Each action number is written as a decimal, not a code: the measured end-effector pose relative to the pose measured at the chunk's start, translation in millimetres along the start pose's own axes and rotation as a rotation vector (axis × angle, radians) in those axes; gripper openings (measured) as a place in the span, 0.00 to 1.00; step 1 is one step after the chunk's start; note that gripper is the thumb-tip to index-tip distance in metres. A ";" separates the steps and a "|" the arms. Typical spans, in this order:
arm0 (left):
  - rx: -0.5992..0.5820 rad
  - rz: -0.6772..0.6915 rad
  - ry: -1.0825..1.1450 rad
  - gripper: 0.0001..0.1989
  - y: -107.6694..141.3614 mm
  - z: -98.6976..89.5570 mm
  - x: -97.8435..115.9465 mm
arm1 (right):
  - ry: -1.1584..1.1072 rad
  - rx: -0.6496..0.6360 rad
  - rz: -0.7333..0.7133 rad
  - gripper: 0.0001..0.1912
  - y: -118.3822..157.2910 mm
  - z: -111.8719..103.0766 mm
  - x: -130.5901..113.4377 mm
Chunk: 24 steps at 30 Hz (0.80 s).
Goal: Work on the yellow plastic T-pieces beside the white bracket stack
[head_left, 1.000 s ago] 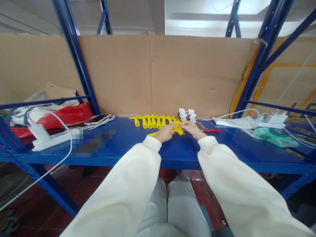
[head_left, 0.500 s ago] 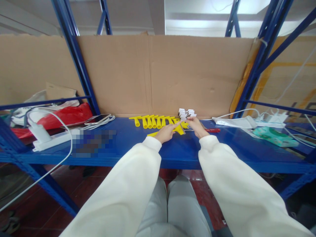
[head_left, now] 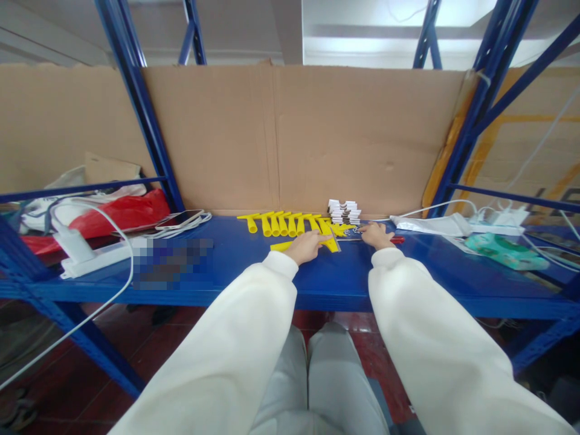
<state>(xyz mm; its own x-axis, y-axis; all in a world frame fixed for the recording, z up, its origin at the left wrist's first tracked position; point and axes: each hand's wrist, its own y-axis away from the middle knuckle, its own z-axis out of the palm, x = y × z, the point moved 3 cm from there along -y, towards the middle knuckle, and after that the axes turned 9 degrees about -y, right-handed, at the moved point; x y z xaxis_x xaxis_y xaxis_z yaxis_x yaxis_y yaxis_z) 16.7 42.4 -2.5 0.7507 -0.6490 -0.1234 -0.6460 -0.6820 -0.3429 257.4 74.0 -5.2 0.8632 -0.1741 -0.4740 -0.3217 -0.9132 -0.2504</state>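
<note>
My left hand [head_left: 306, 246] is closed around a yellow scraper-like piece [head_left: 330, 237] whose flared end points right over the blue shelf. Another yellow handle [head_left: 280, 246] shows just left of this hand. My right hand [head_left: 377, 235] reaches down near small metal parts [head_left: 353, 231], beside a red-handled tool [head_left: 397, 240]; what its fingertips touch is too small to make out. Behind the hands stand stacked white pieces [head_left: 344, 212]. A row of several yellow T-shaped pieces [head_left: 275, 223] lies to the left of the stack.
Cardboard [head_left: 290, 139] closes off the back of the blue shelf [head_left: 254, 290]. At left are a white power strip [head_left: 99, 257], a red bag [head_left: 131, 212] and a phone with cables [head_left: 181, 219]. A green packet [head_left: 505, 251] and white chargers [head_left: 502, 220] lie at right.
My right hand has moved away from the white stack, to the right and down, to the small metal parts. The yellow piece at my left hand has shifted slightly.
</note>
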 end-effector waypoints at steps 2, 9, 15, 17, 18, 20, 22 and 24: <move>-0.021 0.009 -0.015 0.26 0.4 -1.0 1.8 | 0.055 -0.025 -0.057 0.26 0.3 3.4 -2.8; -0.044 0.022 -0.028 0.26 0.9 -1.7 6.4 | 0.128 -0.134 -0.158 0.26 1.8 10.8 -17.4; -0.050 0.070 -0.037 0.26 0.3 -1.4 12.9 | 0.064 -0.130 -0.177 0.19 -0.5 12.2 -20.1; -0.048 0.077 -0.039 0.26 0.7 -3.2 15.6 | 0.052 -0.110 -0.182 0.15 -2.9 12.8 -20.3; -0.047 0.081 -0.039 0.26 1.0 -4.3 17.0 | 0.050 -0.093 -0.179 0.13 -4.7 13.4 -20.2; -0.054 0.090 -0.043 0.26 1.7 -6.2 19.6 | 0.048 -0.056 -0.159 0.10 -9.8 15.5 -19.7; -0.070 0.099 -0.053 0.26 2.2 -7.2 21.6 | 0.039 -0.024 -0.130 0.09 -15.9 18.2 -19.5; -0.077 0.109 -0.063 0.26 2.3 -7.5 22.9 | 0.031 -0.012 -0.085 0.11 -21.6 20.8 -19.7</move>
<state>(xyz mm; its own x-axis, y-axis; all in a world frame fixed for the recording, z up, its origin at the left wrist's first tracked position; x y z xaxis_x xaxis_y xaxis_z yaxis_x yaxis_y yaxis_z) 31.4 23.4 0.9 0.6809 -0.7001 -0.2151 -0.7313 -0.6340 -0.2516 239.2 104.9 -8.0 0.8987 -0.1066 -0.4254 -0.2419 -0.9296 -0.2782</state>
